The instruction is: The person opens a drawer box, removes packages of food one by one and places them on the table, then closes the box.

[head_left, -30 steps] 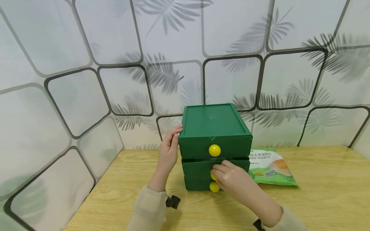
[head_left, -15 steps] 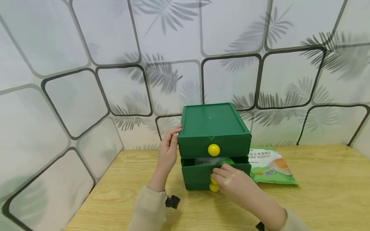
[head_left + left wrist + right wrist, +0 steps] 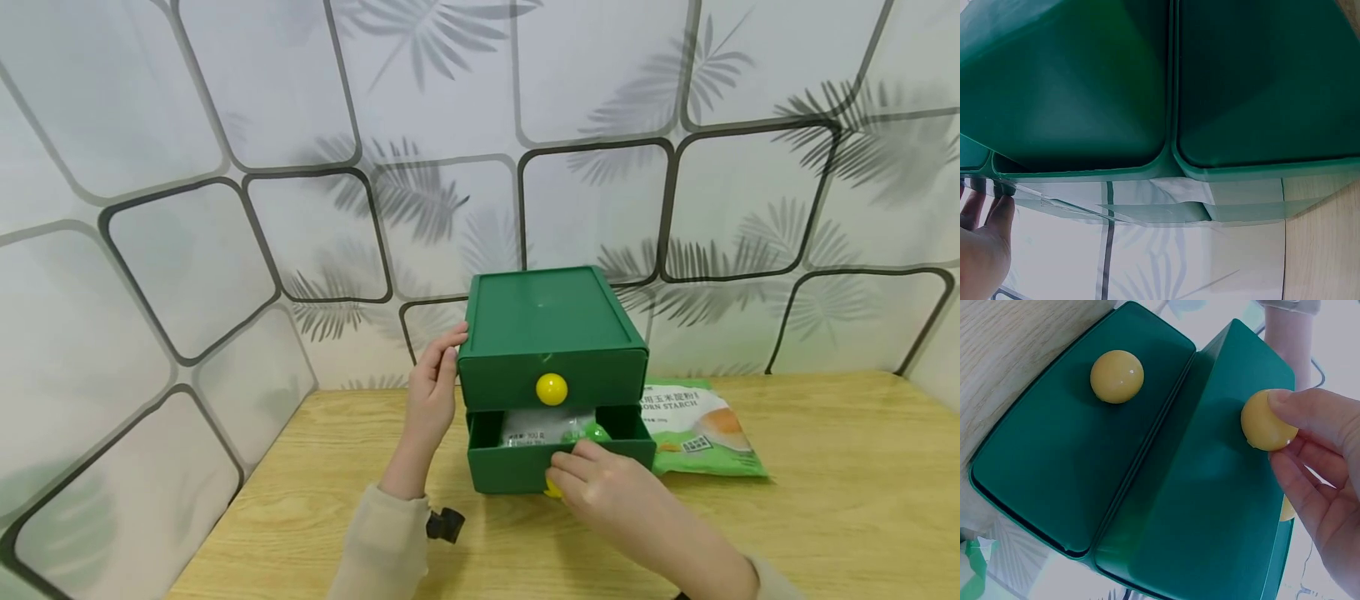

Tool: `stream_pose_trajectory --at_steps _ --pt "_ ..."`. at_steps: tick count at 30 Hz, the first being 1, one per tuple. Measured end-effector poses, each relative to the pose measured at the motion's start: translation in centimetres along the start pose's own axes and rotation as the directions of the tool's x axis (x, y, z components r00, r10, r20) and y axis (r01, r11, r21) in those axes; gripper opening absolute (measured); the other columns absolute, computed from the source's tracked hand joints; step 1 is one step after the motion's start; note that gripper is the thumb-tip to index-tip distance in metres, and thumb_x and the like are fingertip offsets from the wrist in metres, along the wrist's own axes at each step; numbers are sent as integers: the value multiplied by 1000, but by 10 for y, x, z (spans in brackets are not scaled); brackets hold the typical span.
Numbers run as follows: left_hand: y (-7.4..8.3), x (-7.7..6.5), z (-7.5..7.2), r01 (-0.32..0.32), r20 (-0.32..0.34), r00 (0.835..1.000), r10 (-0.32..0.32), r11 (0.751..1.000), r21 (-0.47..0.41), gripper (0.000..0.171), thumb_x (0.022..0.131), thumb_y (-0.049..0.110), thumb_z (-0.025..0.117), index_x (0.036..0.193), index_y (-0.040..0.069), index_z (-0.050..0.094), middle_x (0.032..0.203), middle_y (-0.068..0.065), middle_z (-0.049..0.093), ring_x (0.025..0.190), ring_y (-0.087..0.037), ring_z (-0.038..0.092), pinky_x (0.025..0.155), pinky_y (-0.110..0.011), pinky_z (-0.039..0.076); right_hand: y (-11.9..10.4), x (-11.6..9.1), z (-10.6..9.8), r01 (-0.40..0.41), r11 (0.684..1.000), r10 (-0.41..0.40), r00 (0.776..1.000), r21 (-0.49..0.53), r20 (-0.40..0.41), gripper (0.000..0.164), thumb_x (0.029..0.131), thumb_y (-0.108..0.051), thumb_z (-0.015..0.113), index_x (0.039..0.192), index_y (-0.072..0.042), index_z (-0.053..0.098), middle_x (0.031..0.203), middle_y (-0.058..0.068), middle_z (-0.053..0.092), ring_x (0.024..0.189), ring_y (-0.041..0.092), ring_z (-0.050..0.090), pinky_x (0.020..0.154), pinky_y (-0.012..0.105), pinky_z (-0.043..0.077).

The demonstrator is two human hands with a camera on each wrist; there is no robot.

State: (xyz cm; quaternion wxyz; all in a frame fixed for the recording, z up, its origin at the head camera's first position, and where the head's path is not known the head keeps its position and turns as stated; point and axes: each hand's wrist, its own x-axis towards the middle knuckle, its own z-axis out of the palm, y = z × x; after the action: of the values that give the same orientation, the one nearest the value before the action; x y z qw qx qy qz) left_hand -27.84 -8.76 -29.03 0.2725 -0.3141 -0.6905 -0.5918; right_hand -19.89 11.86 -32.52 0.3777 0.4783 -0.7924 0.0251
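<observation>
A green cabinet (image 3: 551, 310) with yellow ball knobs stands on the table. Its second drawer (image 3: 506, 469) sticks out toward me. My right hand (image 3: 609, 482) pinches that drawer's yellow knob (image 3: 1262, 422) between thumb and fingers. Inside the drawer lies a clear and green plastic packet (image 3: 542, 427), partly covered by the drawer front. Against the cabinet's upper left side rests my left hand (image 3: 432, 390), its fingers fairly straight; the left wrist view shows that hand (image 3: 988, 240) at the edge. The bottom drawer's knob (image 3: 1117, 376) shows in the right wrist view.
To the cabinet's right lies a green and white corn starch bag (image 3: 697, 429), its left edge hidden behind the cabinet. The top drawer (image 3: 495, 382) is closed. A patterned wall covering (image 3: 450, 208) rises behind the wooden table (image 3: 840, 500).
My right hand has pulled the second drawer toward me, from a narrow gap to well out, and the packet inside has come into view. My left hand has stayed at the cabinet's side.
</observation>
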Motion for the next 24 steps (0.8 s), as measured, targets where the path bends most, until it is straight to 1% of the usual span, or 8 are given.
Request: stream_pose_trajectory --at_steps 6,7,8,10,13,14,17,24 --pt "1 0 1 -16 3 1000 16 1000 10 25 94 -5 32 111 -12 50 125 -23 45 119 -30 39 95 -40 35 -2 1 -4 8 1000 -8 1000 -15 21 23 61 4 73 81 -5 67 83 5 64 70 15 53 61 18 46" --pt "0 1 1 -18 2 1000 18 1000 11 25 94 -5 32 111 -12 50 125 -23 45 119 -30 39 95 -40 35 -3 1 -5 12 1000 -11 1000 -16 23 23 61 4 73 81 -5 67 83 5 64 70 15 53 61 18 46" --pt "0 1 1 -19 2 1000 19 1000 11 25 94 -5 32 111 -12 50 125 -23 45 119 -30 39 95 -40 35 -3 1 -5 15 1000 -14 1000 -17 26 16 68 4 69 81 -5 67 83 4 64 70 15 53 61 18 46" --pt "0 1 1 -18 3 1000 18 1000 9 25 94 -5 32 111 -12 50 125 -23 45 119 -30 39 95 -39 35 -4 2 -7 24 1000 -23 999 -18 31 11 73 3 65 81 -5 67 83 4 64 71 14 53 61 18 46" --pt "1 1 1 -15 2 1000 15 1000 4 25 94 -5 32 111 -12 50 125 -23 45 119 -30 39 95 -39 35 -6 2 -9 35 999 -34 998 -22 50 11 75 2 64 82 -5 68 84 3 64 71 14 54 62 19 47" --pt "1 1 1 -13 1 1000 13 1000 4 25 94 -5 32 111 -12 50 125 -23 45 119 -30 39 95 -39 35 -6 2 -10 38 999 -36 997 -23 61 11 74 2 65 82 -5 68 84 3 65 72 14 54 62 19 47" --pt "1 1 1 -7 -2 1000 7 1000 3 25 94 -5 32 110 -12 50 125 -24 45 118 -31 39 95 -39 35 -8 3 -13 51 998 -48 994 -33 94 24 61 2 75 83 -6 68 84 3 65 72 15 54 62 18 46" --pt "-4 0 0 -13 -9 1000 13 1000 -4 25 94 -4 32 110 -12 50 125 -24 45 118 -30 39 95 -39 35 -13 5 -17 81 996 -74 987 -40 141 23 62 -2 76 82 -7 67 85 2 65 71 14 52 61 17 45"
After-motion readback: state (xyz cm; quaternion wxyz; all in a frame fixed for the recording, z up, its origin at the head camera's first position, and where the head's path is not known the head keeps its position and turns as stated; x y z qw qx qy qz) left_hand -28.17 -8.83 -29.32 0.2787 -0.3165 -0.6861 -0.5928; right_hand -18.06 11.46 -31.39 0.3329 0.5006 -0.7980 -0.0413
